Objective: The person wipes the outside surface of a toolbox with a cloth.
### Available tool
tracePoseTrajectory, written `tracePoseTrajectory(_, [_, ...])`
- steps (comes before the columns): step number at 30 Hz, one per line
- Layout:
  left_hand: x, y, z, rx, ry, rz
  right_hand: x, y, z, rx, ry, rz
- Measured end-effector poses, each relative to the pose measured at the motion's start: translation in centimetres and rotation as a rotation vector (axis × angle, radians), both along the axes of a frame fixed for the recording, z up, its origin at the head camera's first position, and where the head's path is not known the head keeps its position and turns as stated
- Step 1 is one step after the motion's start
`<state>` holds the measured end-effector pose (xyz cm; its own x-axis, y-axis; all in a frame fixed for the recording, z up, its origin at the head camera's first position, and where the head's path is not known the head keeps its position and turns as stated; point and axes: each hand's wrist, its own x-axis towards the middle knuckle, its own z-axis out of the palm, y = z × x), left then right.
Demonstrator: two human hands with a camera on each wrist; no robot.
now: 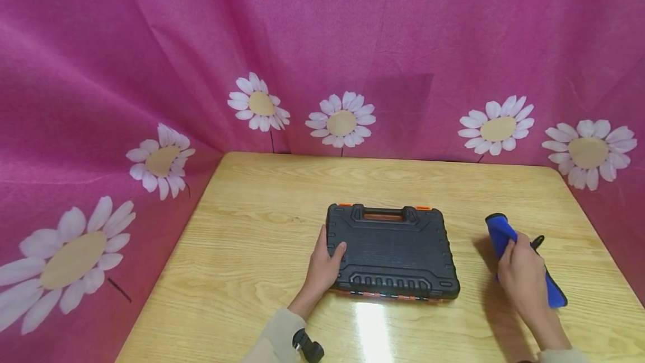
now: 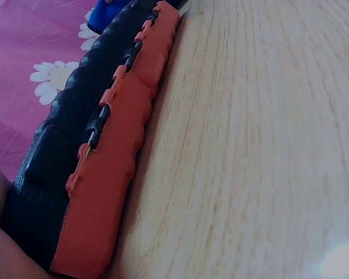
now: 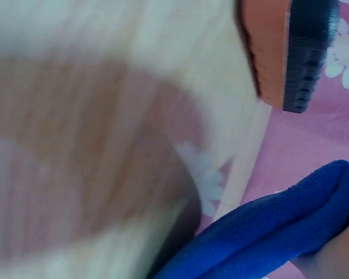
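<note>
A black plastic carrying case [image 1: 393, 245] lies flat near the middle of the wooden table, its handle toward the back. Its orange lower half [image 2: 113, 157] and hinged edge show in the left wrist view. My left hand [image 1: 325, 262] holds the case's left side, thumb over the top and fingers along the side. To the right of the case, my right hand [image 1: 524, 279] grips a folded blue cloth [image 1: 500, 233] with black edging. The right wrist view shows the cloth's soft folds [image 3: 262, 229] beside part of the hand [image 3: 334, 256].
A slim black object [image 1: 538, 242], its kind unclear, shows just beyond the right hand. The wooden table [image 1: 242, 228] meets a pink curtain [image 1: 322, 32] with daisies at the back and both sides. A black watch [image 1: 307, 346] is on the left wrist.
</note>
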<state>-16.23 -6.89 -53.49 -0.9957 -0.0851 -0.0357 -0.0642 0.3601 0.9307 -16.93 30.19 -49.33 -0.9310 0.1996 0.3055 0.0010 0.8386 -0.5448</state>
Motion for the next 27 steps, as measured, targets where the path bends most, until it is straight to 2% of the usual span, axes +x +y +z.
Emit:
tracePoseTrajectory(7, [0.1,0.0,0.0,0.012,-0.008,0.0,-0.6,-1.1,1.1,-0.044,0.105,-0.023])
tracePoseTrajectory(10, [0.1,0.0,0.0,0.008,-0.013,-0.001,-0.8,-1.6,1.8,-0.075,0.103,-0.044])
tracePoseTrajectory(16, [0.1,-0.1,0.0,0.007,-0.027,0.003,-1.2,-2.8,3.1,-0.143,0.093,-0.037])
tracePoseTrajectory(27, [0.0,-0.1,0.2,0.008,-0.033,0.009,-2.1,-6.2,4.1,-0.222,0.178,0.011])
